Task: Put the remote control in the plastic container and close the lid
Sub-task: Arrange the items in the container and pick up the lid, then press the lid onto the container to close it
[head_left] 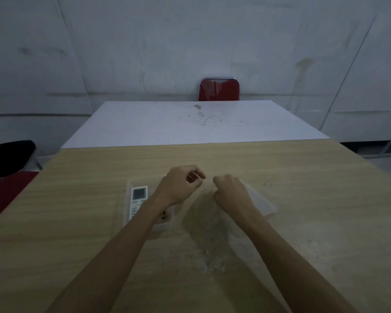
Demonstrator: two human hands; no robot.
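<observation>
Clear plastic container [129,199] cradles slim white remote [137,201]; both hands curled, grip unclear.

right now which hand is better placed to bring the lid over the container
Right. The right hand is on the clear lid; the left hand hovers over the container holding the remote.

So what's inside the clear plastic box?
The white remote control lies in the plastic container. The left forearm covers its near right part, where something small and dark shows; what it is cannot be told.
</observation>
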